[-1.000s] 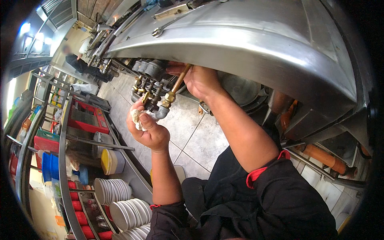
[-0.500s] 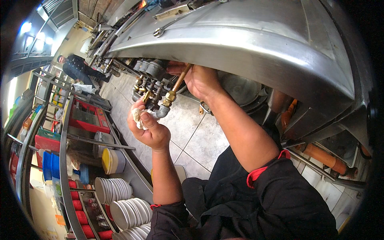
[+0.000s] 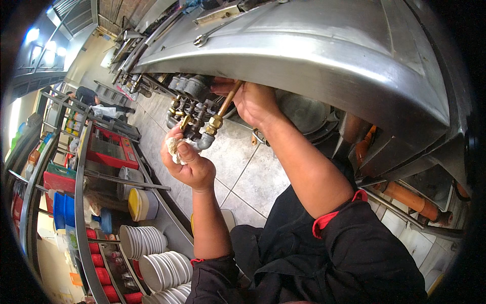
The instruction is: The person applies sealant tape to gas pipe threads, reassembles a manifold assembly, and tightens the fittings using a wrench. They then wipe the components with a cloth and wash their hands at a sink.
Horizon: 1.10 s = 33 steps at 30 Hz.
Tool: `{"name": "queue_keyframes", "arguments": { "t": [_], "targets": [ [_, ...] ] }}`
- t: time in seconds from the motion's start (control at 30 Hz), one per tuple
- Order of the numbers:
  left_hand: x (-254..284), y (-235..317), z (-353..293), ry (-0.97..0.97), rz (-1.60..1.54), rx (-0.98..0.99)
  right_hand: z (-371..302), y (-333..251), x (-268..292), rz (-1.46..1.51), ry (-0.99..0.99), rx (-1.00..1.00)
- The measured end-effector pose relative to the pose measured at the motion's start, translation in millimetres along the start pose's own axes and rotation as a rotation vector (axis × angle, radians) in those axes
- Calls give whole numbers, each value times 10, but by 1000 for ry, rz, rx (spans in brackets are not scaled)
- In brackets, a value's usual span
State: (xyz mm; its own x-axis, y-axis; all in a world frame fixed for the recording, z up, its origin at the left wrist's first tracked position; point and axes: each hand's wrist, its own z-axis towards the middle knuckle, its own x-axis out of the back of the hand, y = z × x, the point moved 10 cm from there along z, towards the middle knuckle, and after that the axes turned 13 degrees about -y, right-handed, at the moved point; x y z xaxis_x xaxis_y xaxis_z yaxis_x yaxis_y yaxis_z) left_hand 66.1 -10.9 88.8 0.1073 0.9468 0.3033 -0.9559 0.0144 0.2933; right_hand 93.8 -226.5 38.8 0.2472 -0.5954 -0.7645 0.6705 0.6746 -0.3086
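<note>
above floor tiles (image 3: 258,177); pinching white wad (image 3: 175,151) in left hand (image 3: 195,169); with right hand (image 3: 257,105) behind brass pipe (image 3: 229,100), cannot tell whether gripping

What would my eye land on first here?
First, the big shiny metal surface across the top. Below its edge, the left hand holds a crumpled white wad beside brass and grey pipes, with the right hand close by. At lower left, stacks of white dishes stand out.
</note>
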Motion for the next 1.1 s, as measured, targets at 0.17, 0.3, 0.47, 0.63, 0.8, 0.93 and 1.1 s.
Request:
{"name": "queue_keyframes", "arguments": {
  "t": [0.17, 0.3, 0.47, 0.63, 0.8, 0.93, 1.1],
  "targets": [
    [3, 10, 0, 2, 13, 18, -1, -19, -59, -15, -51, -2],
    [0, 14, -4, 2, 14, 20, -1, -27, -38, -4, -24, 12],
    [-13, 9, 6, -11, 3, 13, 10, -7, -33, 4, -25, 0],
    [-5, 10, -2, 26, -22, 23, -2, -8, -14, 4, -9, 5],
    [-11, 32, 8, 27, -31, 18, -3, 0, -22, -4, 3, -3],
    [-11, 20, 0, 23, -26, 23, 0, 8, -37, -8, 1, -11],
    [1, -23, -13, 20, -34, 35, -30, 87, -30, 64, -62, -78]
  ]
}}
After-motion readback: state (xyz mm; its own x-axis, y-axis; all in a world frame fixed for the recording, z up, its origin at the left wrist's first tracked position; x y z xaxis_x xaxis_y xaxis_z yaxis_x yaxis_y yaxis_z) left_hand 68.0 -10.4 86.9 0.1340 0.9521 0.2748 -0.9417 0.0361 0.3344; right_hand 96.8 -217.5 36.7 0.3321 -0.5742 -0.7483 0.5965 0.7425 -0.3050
